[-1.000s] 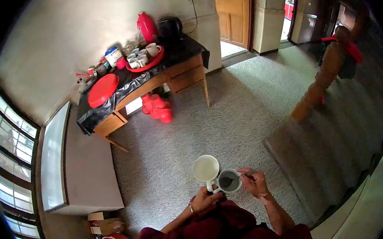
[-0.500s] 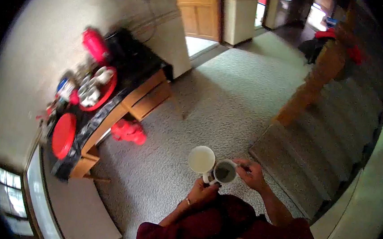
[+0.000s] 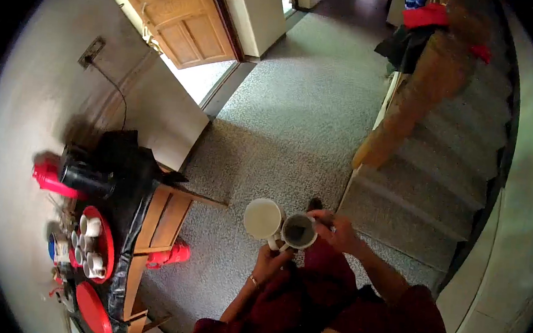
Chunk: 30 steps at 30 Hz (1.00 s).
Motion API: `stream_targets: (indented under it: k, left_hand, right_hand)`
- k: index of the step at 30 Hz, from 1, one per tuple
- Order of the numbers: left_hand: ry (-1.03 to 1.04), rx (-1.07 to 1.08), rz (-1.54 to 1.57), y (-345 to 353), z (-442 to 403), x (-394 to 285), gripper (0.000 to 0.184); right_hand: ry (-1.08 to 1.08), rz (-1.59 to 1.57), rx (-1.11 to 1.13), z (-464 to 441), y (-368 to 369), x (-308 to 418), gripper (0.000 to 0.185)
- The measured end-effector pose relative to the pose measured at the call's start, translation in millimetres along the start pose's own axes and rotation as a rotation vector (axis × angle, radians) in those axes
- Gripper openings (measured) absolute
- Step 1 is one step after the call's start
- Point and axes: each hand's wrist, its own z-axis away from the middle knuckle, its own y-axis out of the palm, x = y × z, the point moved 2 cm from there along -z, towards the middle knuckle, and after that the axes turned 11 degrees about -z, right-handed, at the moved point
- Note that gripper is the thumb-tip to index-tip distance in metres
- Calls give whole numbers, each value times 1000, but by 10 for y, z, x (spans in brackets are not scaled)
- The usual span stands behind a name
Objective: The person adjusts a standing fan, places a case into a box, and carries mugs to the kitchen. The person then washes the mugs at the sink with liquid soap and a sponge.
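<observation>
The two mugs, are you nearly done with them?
Done: the white mug and darker mug are picked up. In hand: my left hand holds both handles; my right hand is at the darker rim. To go, probably: setting them down.

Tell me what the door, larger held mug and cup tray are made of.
Door: apparently varnished wood, by its orange-brown tone and raised panels.
Mug: likely glazed ceramic, smooth and white.
Tray: smooth plastic or painted metal; its even red fits both.

From my feed: speckled grey floor [image 3: 297,100], pale stained wall [image 3: 47,86] with socket [image 3: 91,51], panelled wooden door [image 3: 178,15] ajar, light spilling through. Wooden desk [image 3: 156,220] left, grey stairs [image 3: 414,197] right.
</observation>
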Motion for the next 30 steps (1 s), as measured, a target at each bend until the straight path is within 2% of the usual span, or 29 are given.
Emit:
stream_targets:
  k: [4, 7, 9, 12, 14, 16, 18, 20, 21, 24, 26, 28, 30]
  left_hand:
    - [17, -13, 42, -18, -905, -399, 19]
    - [9, -20, 48, -16, -1502, -844, 18]
    - [16, -10, 64, -8, -1931, -1035, 17]
    - [34, -31, 58, -16, -2492, -1230, 15]
    - [-28, -7, -133, -3, -2867, -1415, 14]
    - [-41, 39, -86, -73, -3226, -1466, 19]
    - [-63, 89, -41, -58, -3469, -1589, 25]
    - [-30, 35, 122, -98, -4009, -1780, 14]
    - [-28, 28, 129, -174, -4254, -1758, 14]
    - [35, 108, 42, -396, -4941, -1858, 14]
    - [61, 162, -86, -525, -5397, -2169, 12]
    - [62, 192, -49, -667, -5877, -2199, 12]
    - [40, 222, -12, -765, -6352, -2396, 11]
  right_hand:
    - [-22, -96, -16, -830, -449, -247, 25]
    - [23, -141, -12, -1471, -876, -221, 26]
    - [135, -108, 35, -1834, -1139, -171, 25]
    - [94, -46, 12, -2354, -1488, -292, 24]
    - [88, -73, -11, -2644, -1713, -390, 25]
    - [82, -97, -45, -2928, -1874, -503, 25]
    - [246, -96, -68, -3093, -1990, -606, 21]
    - [250, -104, -95, -3556, -2179, -746, 19]
    - [232, -99, -127, -3761, -2248, -800, 18]
    - [186, -94, -163, -4248, -2442, -1009, 18]
    - [119, -38, -188, -4704, -2607, -967, 18]
    - [40, 8, -213, -5141, -2756, -984, 19]
    - [193, 9, -174, -5534, -2978, -935, 17]
